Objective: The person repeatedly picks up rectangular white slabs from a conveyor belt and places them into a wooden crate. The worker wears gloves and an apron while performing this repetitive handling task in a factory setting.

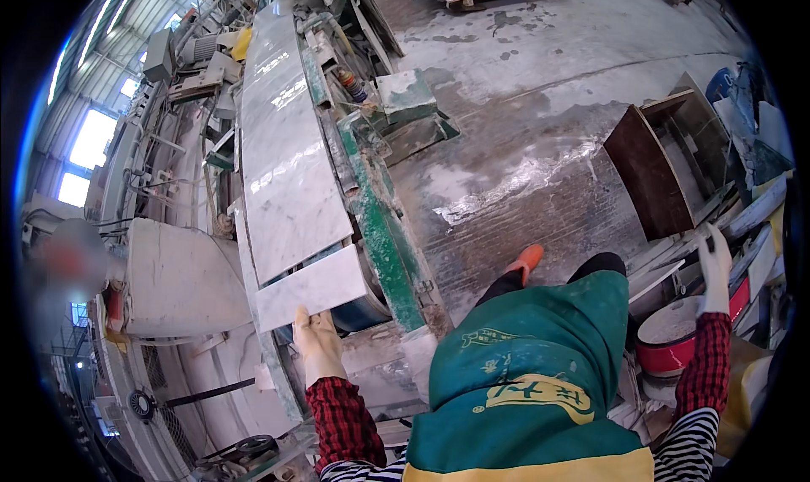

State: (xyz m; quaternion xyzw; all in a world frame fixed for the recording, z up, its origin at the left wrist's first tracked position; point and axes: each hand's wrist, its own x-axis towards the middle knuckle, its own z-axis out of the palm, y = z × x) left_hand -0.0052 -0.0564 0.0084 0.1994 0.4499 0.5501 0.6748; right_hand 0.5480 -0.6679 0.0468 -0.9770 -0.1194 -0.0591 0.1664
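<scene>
The left hand (316, 340), gloved, presses flat with its fingers together against the near edge of a small slab (310, 289), gripping nothing. The small slab lies on the machine's surface (384, 237), just in front of the long slab (287, 153). It could tip off the near end if pushed unevenly, since part of it overhangs. Its long axis runs left to right across the line, slightly tilted. The right hand (715, 267) reaches out to stacked pieces (742, 220), fingers loosely apart; what it grips I cannot tell.
</scene>
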